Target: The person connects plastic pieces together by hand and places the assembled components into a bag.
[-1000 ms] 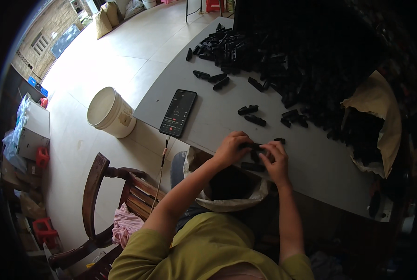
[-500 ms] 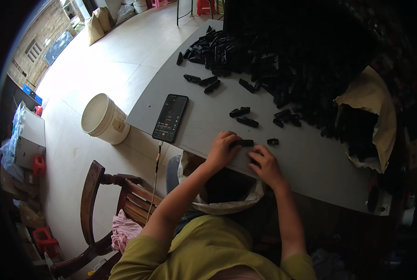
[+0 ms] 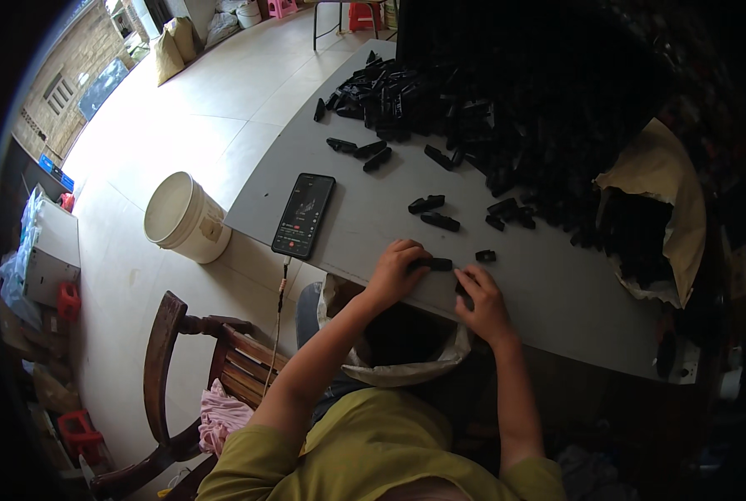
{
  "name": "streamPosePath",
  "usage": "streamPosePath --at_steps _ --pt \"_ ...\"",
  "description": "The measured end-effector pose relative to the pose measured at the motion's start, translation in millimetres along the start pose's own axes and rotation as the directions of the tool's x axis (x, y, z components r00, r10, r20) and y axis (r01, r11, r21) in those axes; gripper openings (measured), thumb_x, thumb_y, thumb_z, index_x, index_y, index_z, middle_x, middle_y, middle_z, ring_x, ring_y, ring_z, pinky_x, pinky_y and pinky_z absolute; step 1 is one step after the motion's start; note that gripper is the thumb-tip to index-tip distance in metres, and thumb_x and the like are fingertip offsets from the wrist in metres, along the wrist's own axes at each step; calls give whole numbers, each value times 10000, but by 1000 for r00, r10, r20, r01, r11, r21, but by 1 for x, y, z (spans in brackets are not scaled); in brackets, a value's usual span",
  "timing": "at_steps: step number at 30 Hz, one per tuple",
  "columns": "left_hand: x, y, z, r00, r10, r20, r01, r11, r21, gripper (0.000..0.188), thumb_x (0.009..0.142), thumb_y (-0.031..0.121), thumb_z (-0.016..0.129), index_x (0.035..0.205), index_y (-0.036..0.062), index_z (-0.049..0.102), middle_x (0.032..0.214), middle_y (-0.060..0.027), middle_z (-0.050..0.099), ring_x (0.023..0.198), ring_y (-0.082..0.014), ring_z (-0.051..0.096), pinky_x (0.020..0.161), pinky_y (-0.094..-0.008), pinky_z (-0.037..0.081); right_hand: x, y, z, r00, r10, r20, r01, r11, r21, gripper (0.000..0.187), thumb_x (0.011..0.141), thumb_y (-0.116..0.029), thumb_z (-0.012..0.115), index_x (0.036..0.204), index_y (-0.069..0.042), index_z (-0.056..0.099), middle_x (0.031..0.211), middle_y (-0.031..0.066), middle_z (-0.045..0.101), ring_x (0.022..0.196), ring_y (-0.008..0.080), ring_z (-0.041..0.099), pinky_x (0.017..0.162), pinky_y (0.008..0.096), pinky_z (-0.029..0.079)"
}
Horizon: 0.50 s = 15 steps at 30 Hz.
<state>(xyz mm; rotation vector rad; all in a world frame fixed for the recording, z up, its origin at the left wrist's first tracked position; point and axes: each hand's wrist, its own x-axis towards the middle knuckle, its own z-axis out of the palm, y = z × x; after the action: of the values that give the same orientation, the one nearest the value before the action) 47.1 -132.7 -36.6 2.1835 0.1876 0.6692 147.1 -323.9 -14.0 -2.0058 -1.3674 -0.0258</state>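
Near the worktop point(image 3: 373, 209) edge, the left hand point(image 3: 394, 271) closes its fingers on a small black part point(image 3: 434, 264), which lies on the worktop just right of that hand. The right hand point(image 3: 483, 305) rests beside the part, fingers curled; whether they grip anything cannot be told. A slip here could knock the part off the edge into the sack point(image 3: 406, 363) below.
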Motion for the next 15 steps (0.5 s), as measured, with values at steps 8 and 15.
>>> streamPosePath --at_steps 8,15 --pt "2 1 -2 998 42 56 -43 999 13 233 698 69 718 925 52 668 948 -106 622 933 -294 567 833 -370 461 -6 9 -3 994 -11 -107 -9 984 -180 269 842 -71 629 1106 -19 612 1009 91 559 860 239 569 732 336 490" --pt "3 2 -4 991 83 108 -88 995 41 239 678 92 731 910 71 678 918 -83 633 917 -286 563 829 -369 459 9 -13 -4 663 681 309 -355 -77 932 346 957 -174 529 1292 -93 499 756 0 534 556 65 454 495 214 345"
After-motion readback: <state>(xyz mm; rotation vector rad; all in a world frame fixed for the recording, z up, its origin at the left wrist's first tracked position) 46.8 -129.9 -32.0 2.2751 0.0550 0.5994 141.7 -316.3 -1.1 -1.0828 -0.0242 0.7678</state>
